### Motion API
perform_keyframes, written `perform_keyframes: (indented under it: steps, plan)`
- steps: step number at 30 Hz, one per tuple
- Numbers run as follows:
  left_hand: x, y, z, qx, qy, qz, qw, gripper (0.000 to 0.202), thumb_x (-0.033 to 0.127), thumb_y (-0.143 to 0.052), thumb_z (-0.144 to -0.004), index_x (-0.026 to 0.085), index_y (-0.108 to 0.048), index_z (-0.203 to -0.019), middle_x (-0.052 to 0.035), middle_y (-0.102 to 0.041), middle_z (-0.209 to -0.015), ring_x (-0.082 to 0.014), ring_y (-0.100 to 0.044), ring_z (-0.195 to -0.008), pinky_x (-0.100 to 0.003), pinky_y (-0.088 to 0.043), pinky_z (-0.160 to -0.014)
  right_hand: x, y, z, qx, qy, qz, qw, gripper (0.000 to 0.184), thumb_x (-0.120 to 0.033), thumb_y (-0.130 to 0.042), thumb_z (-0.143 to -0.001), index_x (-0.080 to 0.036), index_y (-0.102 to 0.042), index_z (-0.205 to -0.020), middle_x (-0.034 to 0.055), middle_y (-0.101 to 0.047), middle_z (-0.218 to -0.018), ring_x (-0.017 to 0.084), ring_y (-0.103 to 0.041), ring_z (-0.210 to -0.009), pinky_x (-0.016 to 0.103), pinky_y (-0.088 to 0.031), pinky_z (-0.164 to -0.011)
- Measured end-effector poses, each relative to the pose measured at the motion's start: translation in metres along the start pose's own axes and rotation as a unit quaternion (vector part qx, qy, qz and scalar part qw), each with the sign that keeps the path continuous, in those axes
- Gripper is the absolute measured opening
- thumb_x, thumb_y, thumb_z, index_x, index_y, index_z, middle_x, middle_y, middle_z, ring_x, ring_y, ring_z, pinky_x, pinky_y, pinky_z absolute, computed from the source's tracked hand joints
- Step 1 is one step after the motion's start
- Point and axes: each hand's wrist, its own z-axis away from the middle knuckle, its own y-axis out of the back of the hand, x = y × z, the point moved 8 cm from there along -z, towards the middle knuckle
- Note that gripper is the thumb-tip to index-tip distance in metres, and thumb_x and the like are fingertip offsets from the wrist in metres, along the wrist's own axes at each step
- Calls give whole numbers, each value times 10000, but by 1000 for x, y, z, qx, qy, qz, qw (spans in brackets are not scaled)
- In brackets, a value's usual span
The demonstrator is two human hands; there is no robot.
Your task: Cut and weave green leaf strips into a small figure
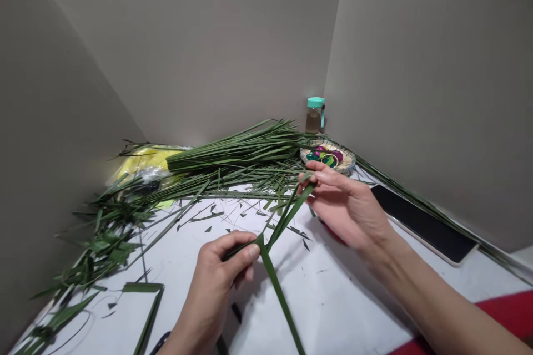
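My left hand (214, 283) pinches a narrow green leaf strip (278, 294) between thumb and fingers, low in the middle of the view. My right hand (341, 205) grips the upper ends of the strips between thumb and fingertips, up and to the right. The strips cross just beyond my left thumb, and one long end hangs down toward the bottom edge. Beyond my hands lies a large bundle of long green leaves (233, 154) on the white table (333, 299), with cut scraps scattered around it.
A round woven tray (328, 156) holding colourful woven pieces sits just past my right hand. Nearby stand a bottle with a teal cap (315, 115) and a black phone (422, 223). A yellow plastic bag (145, 163) and leafy trimmings (104, 244) lie left, between grey walls.
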Motion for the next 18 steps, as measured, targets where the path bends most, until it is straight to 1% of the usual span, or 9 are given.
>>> perform_keyframes:
  steps: [6, 9, 11, 13, 14, 15, 16, 17, 18]
  plan:
    - [13, -5, 0, -40, -8, 106, 994, 307, 364, -925, -567, 154, -759, -716, 31, -570, -559, -23, -426, -409, -142, -286, -417, -33, 13, -13, 42, 57, 60, 996, 207, -200, -680, -698, -196, -620, -896, 11, -591, -873, 116, -608, -825, 249, -529, -807]
    - [17, -7, 6, -68, -16, 134, 989, 289, 360, -922, -578, 153, -747, -680, 23, -589, -629, -12, -439, -413, -150, -313, -430, -53, 23, -22, 56, 74, 156, 983, 226, -236, -695, -707, -190, -640, -921, 65, -655, -946, 211, -634, -971, 385, -507, -931]
    - [17, -9, 10, -85, -20, 149, 985, 268, 344, -913, -600, 151, -738, -664, 21, -593, -657, -7, -443, -411, -151, -321, -429, -72, 26, -23, 87, 116, 247, 958, 356, -217, -737, -681, -199, -639, -1023, 104, -667, -1136, 299, -559, -1188, 510, -378, -1077]
    - [18, -10, 13, -94, -25, 166, 981, 234, 310, -903, -625, 152, -736, -667, 26, -590, -679, -2, -454, -414, -150, -339, -434, -99, 18, -10, 139, 223, 388, 883, 525, -160, -733, -659, -210, -611, -1167, 109, -561, -1389, 327, -372, -1382, 545, -197, -1172]
    - [19, -11, 14, -97, -29, 173, 980, 212, 291, -898, -637, 156, -739, -673, 29, -587, -689, -2, -464, -419, -149, -352, -440, -112, 2, 4, 155, 308, 508, 789, 545, -168, -694, -699, -193, -592, -1234, 114, -489, -1475, 325, -315, -1420, 537, -183, -1180]
    - [20, -12, 15, -102, -33, 177, 978, 191, 276, -893, -649, 160, -745, -681, 32, -584, -696, -2, -476, -423, -149, -364, -444, -117, -20, 20, 147, 383, 605, 682, 482, -190, -651, -751, -169, -611, -1231, 134, -503, -1466, 333, -369, -1388, 540, -221, -1163]
    - [21, -13, 16, -105, -37, 176, 978, 175, 267, -889, -656, 164, -751, -686, 34, -578, -699, -3, -486, -426, -147, -371, -443, -112, -41, 32, 103, 421, 654, 620, 376, -208, -582, -844, -185, -636, -1216, 116, -590, -1375, 304, -482, -1304, 504, -312, -1120]
    - [22, -14, 17, -109, -40, 172, 978, 163, 263, -888, -662, 169, -757, -687, 37, -572, -699, -4, -495, -428, -145, -376, -441, -102, -60, 43, 25, 435, 662, 609, 280, -214, -525, -906, -208, -678, -1142, 79, -695, -1200, 255, -609, -1142, 432, -414, -1036]
    - [23, -16, 18, -116, -45, 166, 978, 154, 263, -886, -667, 174, -761, -686, 40, -563, -694, -5, -501, -429, -141, -377, -435, -87, -75, 49, -68, 409, 657, 630, 225, -216, -530, -918, -221, -707, -1058, 45, -739, -1071, 216, -669, -998, 364, -474, -938]
